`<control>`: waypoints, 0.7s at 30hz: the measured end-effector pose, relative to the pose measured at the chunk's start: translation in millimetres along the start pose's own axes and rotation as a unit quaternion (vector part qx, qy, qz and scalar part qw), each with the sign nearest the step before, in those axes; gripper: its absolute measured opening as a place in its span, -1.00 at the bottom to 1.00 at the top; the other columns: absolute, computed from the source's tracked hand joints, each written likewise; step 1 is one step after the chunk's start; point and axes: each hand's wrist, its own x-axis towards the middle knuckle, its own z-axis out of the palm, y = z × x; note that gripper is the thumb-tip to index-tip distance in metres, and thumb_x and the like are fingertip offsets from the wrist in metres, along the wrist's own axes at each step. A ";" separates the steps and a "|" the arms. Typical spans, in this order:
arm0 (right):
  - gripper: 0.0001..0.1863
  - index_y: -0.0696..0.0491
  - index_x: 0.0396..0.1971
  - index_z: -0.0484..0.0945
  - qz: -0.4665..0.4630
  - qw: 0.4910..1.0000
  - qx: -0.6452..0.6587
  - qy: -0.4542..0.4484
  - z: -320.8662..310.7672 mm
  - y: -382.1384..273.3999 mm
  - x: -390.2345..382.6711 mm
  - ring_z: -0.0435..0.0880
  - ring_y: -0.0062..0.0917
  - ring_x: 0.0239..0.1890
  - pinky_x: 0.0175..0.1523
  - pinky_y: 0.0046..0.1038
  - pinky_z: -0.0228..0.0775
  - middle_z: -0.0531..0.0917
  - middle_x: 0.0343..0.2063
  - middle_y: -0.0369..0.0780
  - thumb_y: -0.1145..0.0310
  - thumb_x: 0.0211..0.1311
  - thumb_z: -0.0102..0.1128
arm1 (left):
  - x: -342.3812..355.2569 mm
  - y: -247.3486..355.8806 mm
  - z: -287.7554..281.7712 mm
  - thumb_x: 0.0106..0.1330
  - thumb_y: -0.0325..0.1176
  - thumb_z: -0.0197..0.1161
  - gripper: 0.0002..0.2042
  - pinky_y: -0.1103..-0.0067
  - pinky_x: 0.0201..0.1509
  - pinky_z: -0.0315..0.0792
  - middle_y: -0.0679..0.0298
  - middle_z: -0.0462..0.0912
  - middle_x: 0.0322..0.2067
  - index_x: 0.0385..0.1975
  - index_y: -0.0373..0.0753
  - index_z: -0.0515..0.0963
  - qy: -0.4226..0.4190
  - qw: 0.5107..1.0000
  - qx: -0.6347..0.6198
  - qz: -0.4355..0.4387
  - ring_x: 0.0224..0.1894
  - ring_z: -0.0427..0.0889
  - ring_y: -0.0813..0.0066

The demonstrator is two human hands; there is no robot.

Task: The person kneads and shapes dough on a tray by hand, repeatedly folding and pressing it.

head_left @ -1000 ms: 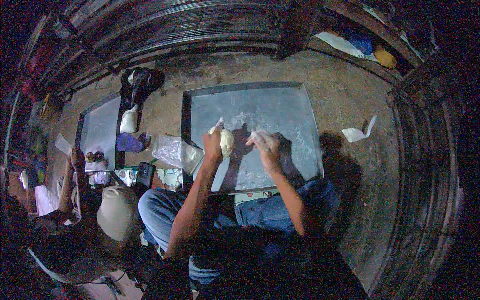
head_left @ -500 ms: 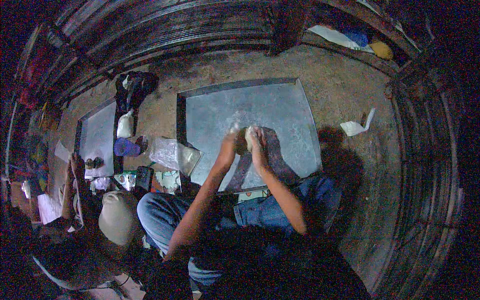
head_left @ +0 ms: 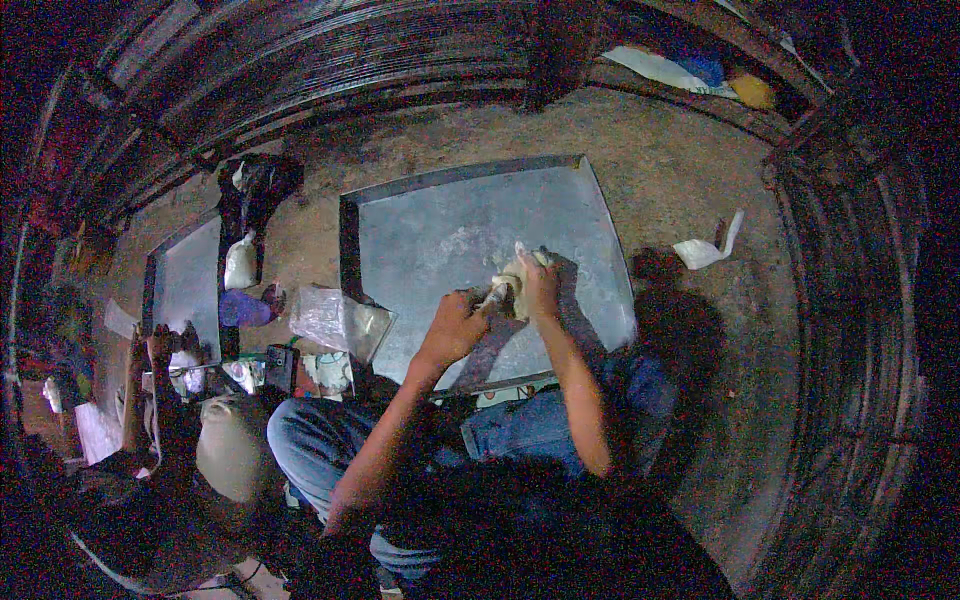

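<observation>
A pale lump of dough (head_left: 514,290) is between my two hands, over the large grey metal tray (head_left: 420,240) in front of me. My left hand (head_left: 462,322) grips its left side, knuckles up, with the fingers curled in. On the other side, my right hand (head_left: 541,284) is closed round the dough, its thumb side toward the left hand. Fingers cover much of the lump, so its full shape is hidden. Whitish powder (head_left: 470,240) is smeared on the tray's bottom beyond my hands.
Left of the tray lie a clear plastic bag (head_left: 325,316), a purple item (head_left: 245,307) and a white filled bag (head_left: 241,262). Farther left, a co-worker in a light cap (head_left: 232,450) has both hands by a second tray (head_left: 190,285). A white packet (head_left: 697,253) lies right, on the floor.
My hands were pressed together upright round the dough; now they are turned apart, the left one lower and knuckles up, the right one farther right. The lump looks more drawn out between them.
</observation>
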 end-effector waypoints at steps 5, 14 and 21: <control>-0.57 0.15 -0.27 0.53 -0.115 0.975 -0.188 -0.007 -25.7 16.0 16.1 0.52 -0.48 -0.29 -0.15 -0.43 0.37 0.57 -0.37 -0.20 0.02 0.24 0.08 | 20.4 -34.2 46.8 0.38 -0.08 0.00 -0.59 0.48 -0.19 0.44 0.14 0.63 -0.40 -0.20 -0.39 0.52 0.083 0.975 -0.205 0.028 -0.31 0.58 0.44; -0.59 0.22 -0.11 0.52 -0.236 0.896 -0.219 -0.307 22.0 -20.4 -97.9 0.57 -0.48 -0.13 0.00 -0.45 0.36 0.62 -0.23 -0.14 0.17 0.25 0.12 | 28.7 -61.9 -14.8 0.41 -0.13 0.00 -0.64 0.49 -0.45 0.36 0.25 0.53 -0.57 -0.41 -0.35 0.48 0.361 0.919 -0.155 0.028 -0.52 0.47 0.54; -0.74 0.18 -0.53 0.56 -0.606 0.665 -0.431 -0.070 11.4 -28.5 -90.3 0.57 -0.43 -0.53 -0.39 -0.43 0.39 0.60 -0.57 -0.20 0.27 0.17 0.25 | 25.5 -41.2 -10.8 0.37 -0.27 0.03 -0.67 0.32 -0.41 0.34 -0.09 0.51 -0.60 -0.46 -0.49 0.45 0.394 0.915 0.061 0.060 -0.56 0.48 0.11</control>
